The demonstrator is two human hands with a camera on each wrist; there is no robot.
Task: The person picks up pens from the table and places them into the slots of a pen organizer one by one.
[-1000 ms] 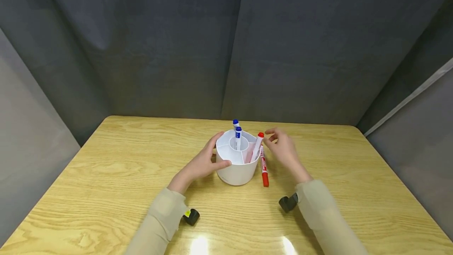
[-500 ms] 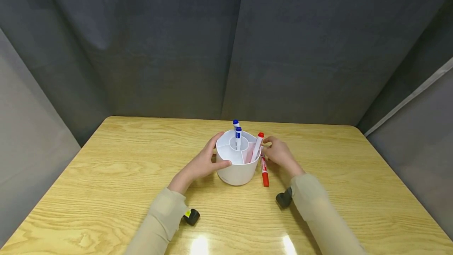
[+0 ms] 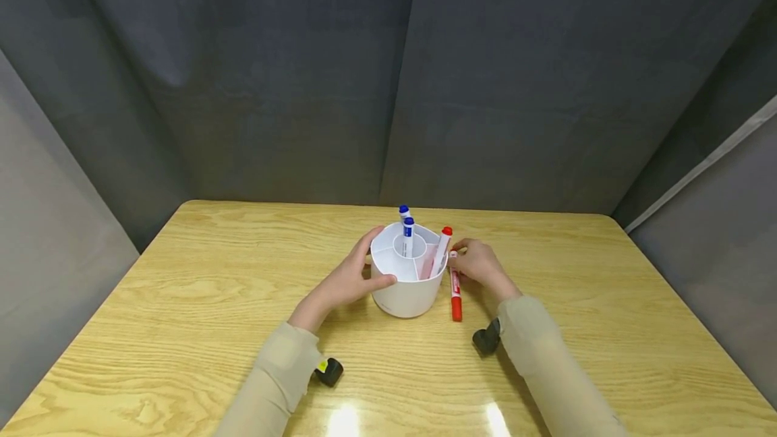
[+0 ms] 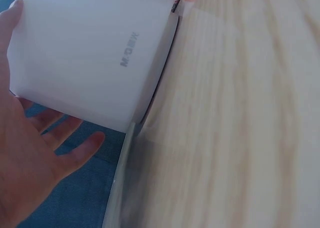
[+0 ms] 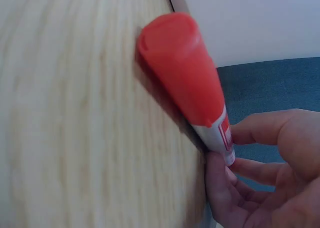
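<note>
Pinching far end of red marker [image 3: 455, 292] lying flat on wooden surface [image 3: 182, 302]: right hand [image 3: 479, 265], fingertips [image 5: 250, 133] closed on barrel, red cap toward person. Marker just beside white pen holder [image 3: 408, 288], on its right. Left hand [image 3: 346, 282] wrapped around holder's left wall, thumb on near rim, grip grasping holder. Holder upright, mid-surface, divided into compartments; two blue markers [image 3: 408, 235] stand at centre and rear, another red marker [image 3: 442, 248] leans in right compartment.

Glossy wood-grain table [image 3: 182, 302], smooth matt white plastic holder [image 3: 408, 295], matt grey cloth backdrop [image 3: 273, 86].
</note>
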